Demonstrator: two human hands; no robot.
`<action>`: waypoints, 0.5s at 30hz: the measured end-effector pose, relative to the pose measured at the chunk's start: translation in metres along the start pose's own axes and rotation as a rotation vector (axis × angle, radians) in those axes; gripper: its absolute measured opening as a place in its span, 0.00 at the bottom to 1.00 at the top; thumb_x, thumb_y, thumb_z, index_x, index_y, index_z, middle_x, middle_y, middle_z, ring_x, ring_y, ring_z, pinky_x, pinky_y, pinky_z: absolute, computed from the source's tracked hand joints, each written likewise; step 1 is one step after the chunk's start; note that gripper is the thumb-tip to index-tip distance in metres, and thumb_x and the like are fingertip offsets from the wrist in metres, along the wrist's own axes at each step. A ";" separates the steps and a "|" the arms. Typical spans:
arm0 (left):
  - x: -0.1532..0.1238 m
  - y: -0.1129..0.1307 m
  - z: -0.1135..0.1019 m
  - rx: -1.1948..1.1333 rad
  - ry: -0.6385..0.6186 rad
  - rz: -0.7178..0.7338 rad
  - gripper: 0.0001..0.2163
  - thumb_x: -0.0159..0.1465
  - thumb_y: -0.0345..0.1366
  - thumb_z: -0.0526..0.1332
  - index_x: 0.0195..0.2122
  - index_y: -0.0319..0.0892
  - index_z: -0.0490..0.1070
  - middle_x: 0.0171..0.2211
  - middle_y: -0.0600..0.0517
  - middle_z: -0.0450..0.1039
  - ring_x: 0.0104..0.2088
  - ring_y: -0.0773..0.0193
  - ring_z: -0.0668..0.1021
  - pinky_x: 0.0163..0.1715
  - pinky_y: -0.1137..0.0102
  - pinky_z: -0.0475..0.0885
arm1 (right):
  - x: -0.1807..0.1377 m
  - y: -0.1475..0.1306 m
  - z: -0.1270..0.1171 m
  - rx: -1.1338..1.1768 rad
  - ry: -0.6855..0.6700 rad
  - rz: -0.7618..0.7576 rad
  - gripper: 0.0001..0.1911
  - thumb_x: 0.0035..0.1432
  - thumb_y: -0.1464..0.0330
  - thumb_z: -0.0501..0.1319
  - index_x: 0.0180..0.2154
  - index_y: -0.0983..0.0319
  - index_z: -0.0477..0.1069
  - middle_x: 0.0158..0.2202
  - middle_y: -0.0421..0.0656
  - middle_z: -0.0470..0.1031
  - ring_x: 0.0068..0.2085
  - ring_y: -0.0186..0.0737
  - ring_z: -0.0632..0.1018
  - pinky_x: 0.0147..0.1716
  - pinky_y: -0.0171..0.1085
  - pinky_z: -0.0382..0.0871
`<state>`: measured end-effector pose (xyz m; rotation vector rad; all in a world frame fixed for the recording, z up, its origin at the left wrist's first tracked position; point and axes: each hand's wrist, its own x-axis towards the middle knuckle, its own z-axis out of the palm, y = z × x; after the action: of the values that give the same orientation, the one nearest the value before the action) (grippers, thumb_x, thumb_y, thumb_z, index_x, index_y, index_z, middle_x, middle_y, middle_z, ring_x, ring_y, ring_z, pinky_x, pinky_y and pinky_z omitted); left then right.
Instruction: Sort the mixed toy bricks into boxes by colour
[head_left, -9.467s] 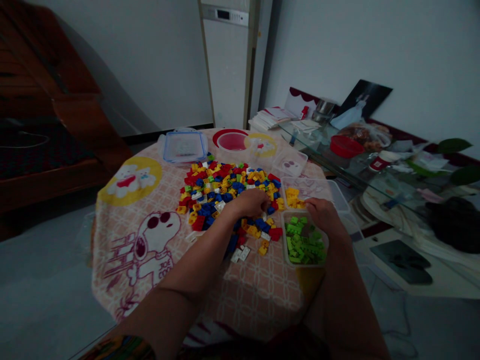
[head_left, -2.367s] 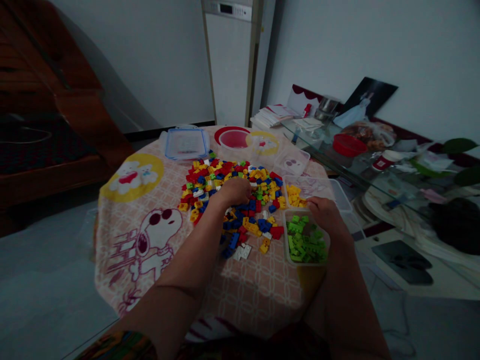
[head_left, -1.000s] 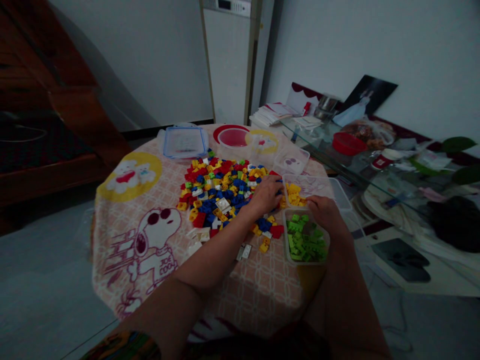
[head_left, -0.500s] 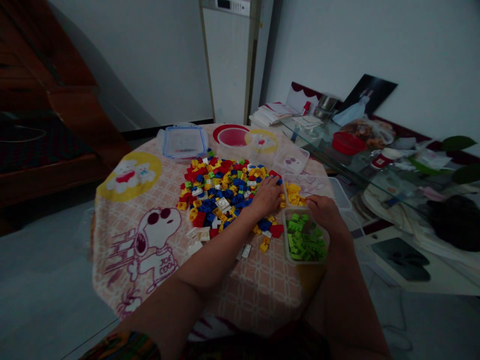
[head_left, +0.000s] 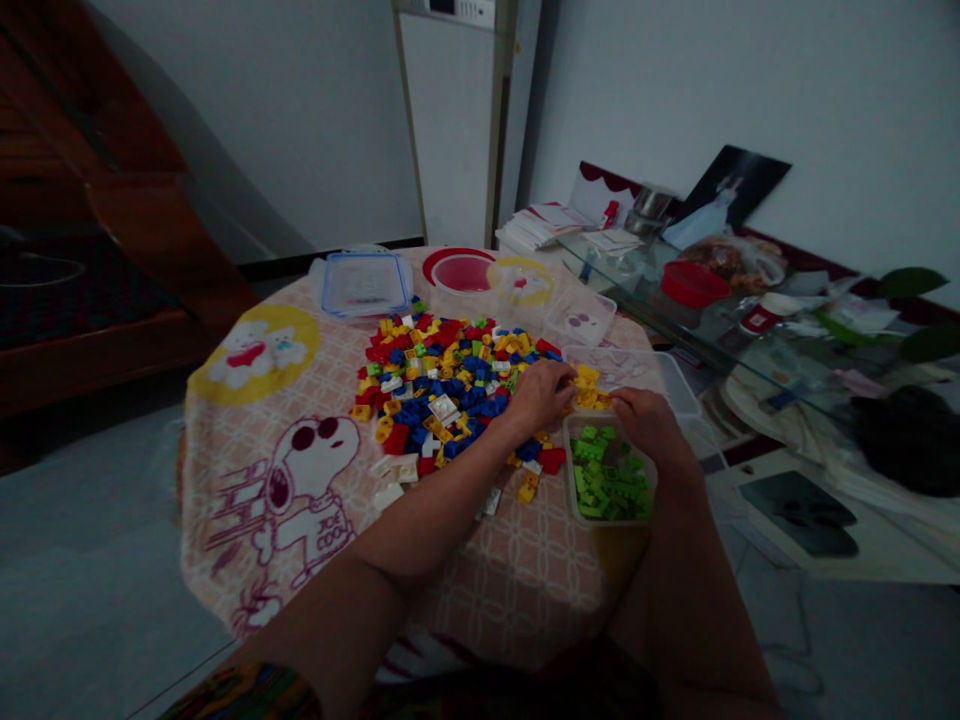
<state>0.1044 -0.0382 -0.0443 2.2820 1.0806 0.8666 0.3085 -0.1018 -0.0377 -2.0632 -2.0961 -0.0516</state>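
Observation:
A heap of mixed toy building bricks [head_left: 442, 375] in red, blue, yellow, white and green covers the middle of the table. At its right edge is my left hand [head_left: 538, 395], fingers curled together against a yellow brick by the left side of a clear box. Yellow bricks [head_left: 589, 385] lie in that box. My right hand [head_left: 643, 415] is at the box's near right corner, thumb and finger pinched beside the yellow bricks; what they grip is too small to make out. Just nearer stands a second clear box [head_left: 571, 505] holding green bricks [head_left: 607, 475].
A blue-rimmed lid [head_left: 365, 283] and a red round container [head_left: 461, 273] sit at the table's back. Two more clear containers [head_left: 581, 320] [head_left: 679, 385] stand at the right. Beyond is a cluttered glass shelf [head_left: 637, 300] with a red bowl [head_left: 694, 284].
My left hand has moved right, from the heap's right part to the box of yellow bricks, and its fingers have curled together. My right hand has stayed at the box corner.

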 end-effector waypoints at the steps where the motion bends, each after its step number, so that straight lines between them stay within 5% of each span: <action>1: 0.000 0.001 0.001 -0.033 -0.014 0.007 0.12 0.63 0.30 0.62 0.48 0.39 0.77 0.41 0.45 0.80 0.43 0.57 0.80 0.51 0.63 0.74 | 0.000 0.000 0.001 0.004 0.005 -0.004 0.18 0.66 0.71 0.50 0.36 0.62 0.80 0.37 0.50 0.83 0.39 0.45 0.80 0.43 0.38 0.66; 5: 0.001 0.001 0.005 -0.113 -0.052 0.060 0.21 0.61 0.25 0.58 0.56 0.39 0.72 0.46 0.45 0.80 0.47 0.57 0.80 0.54 0.62 0.73 | 0.000 0.004 0.005 0.027 0.030 -0.022 0.19 0.66 0.70 0.50 0.37 0.62 0.80 0.37 0.51 0.83 0.39 0.46 0.80 0.44 0.39 0.68; 9: 0.000 -0.004 0.006 -0.056 -0.091 0.134 0.15 0.59 0.24 0.55 0.45 0.38 0.76 0.47 0.42 0.79 0.51 0.55 0.78 0.58 0.60 0.71 | 0.002 0.007 0.004 0.099 0.155 -0.037 0.19 0.64 0.68 0.51 0.41 0.64 0.80 0.41 0.55 0.83 0.43 0.50 0.81 0.49 0.45 0.70; 12: -0.002 -0.007 0.007 -0.058 -0.083 0.138 0.14 0.58 0.25 0.56 0.43 0.41 0.75 0.45 0.44 0.79 0.50 0.55 0.79 0.57 0.60 0.72 | 0.005 0.004 0.000 0.241 0.273 -0.148 0.19 0.63 0.68 0.51 0.44 0.63 0.80 0.48 0.55 0.82 0.49 0.50 0.80 0.53 0.48 0.71; 15: -0.003 -0.008 0.009 -0.110 -0.034 0.105 0.17 0.60 0.26 0.55 0.49 0.41 0.70 0.46 0.45 0.79 0.49 0.57 0.80 0.54 0.61 0.74 | 0.007 -0.005 -0.003 0.369 0.224 -0.307 0.19 0.63 0.70 0.50 0.42 0.61 0.80 0.46 0.52 0.83 0.49 0.48 0.81 0.54 0.48 0.72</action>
<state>0.1051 -0.0376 -0.0565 2.2690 0.8831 0.9022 0.3043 -0.0958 -0.0333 -1.4488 -2.0774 0.0525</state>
